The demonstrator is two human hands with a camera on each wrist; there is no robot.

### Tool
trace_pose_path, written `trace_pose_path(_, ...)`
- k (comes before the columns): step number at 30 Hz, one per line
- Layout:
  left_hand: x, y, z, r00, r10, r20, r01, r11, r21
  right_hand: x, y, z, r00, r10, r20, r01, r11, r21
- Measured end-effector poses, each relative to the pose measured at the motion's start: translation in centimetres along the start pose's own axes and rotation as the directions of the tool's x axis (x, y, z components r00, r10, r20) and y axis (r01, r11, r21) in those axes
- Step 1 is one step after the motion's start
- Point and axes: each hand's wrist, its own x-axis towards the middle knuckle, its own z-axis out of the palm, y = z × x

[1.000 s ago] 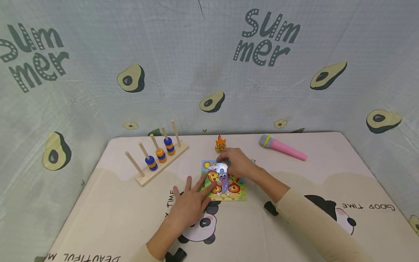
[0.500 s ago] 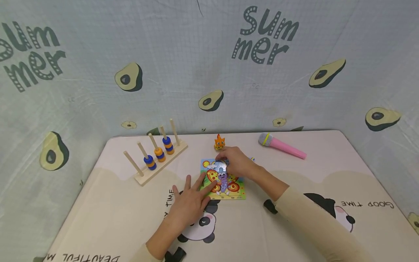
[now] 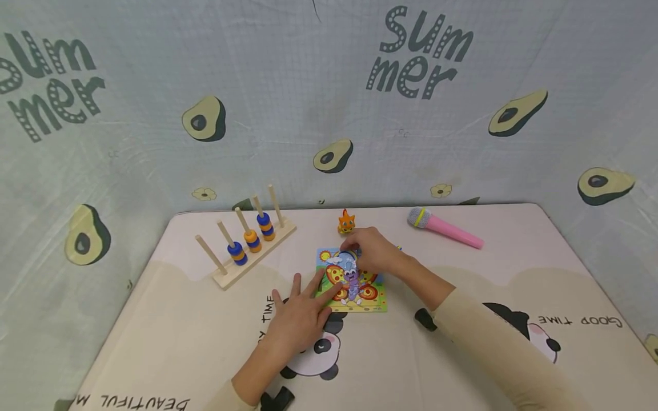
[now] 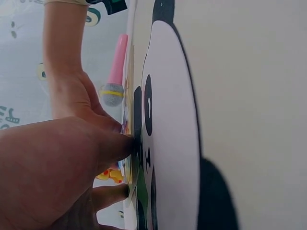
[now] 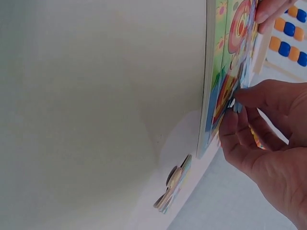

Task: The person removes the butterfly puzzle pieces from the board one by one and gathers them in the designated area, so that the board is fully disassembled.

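Note:
A butterfly jigsaw puzzle (image 3: 377, 302) lies flat on the table in the head view. My left hand (image 3: 295, 325) is spread at its lower left, fingertips resting on the board. At the puzzle's top, my right hand (image 3: 377, 251) has thumb and fingers bent together. The right wrist view shows them pinching a pale blue puzzle piece (image 5: 237, 104) against the board's surface; the fingers hide most of it. A loose puzzle piece (image 5: 173, 184) lies on the table just beyond the board, almost wholly hidden behind the right hand in the head view.
A wooden peg abacus (image 3: 233, 278) with blue and orange rings stands at the back left. Behind the puzzle is a small orange toy figure (image 3: 346, 221). A pink toy microphone (image 3: 446, 228) lies at the back right. A patterned cloth wall rises behind the table.
Both hands stay almost where they were. The bright glare on the pale blue area beside my right fingers has faded, and the view has shifted slightly.

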Motion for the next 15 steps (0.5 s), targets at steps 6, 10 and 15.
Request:
trace_pose_path(6, -0.07, -0.04, -0.17, 1.000, -0.011, 0.024, 0.011, 1.000, -0.018, 0.03, 0.10, -0.03, 1.000, -0.002, -0.009, 0.003, 1.000, 0.026)
trace_pose_path(10, -0.13, 0.06, -0.30, 0.999, -0.014, 0.031, 0.015, 1.000, -0.015, -0.13, 0.20, -0.07, 1.000, -0.005, -0.017, 0.006, 0.999, 0.038)
trace_pose_path(15, -0.06, 0.16, -0.52, 0.999, -0.019, 0.036, 0.020, 1.000, -0.023, -0.36, 0.24, -0.23, 0.998, -0.041, -0.043, 0.043, 0.998, 0.038)
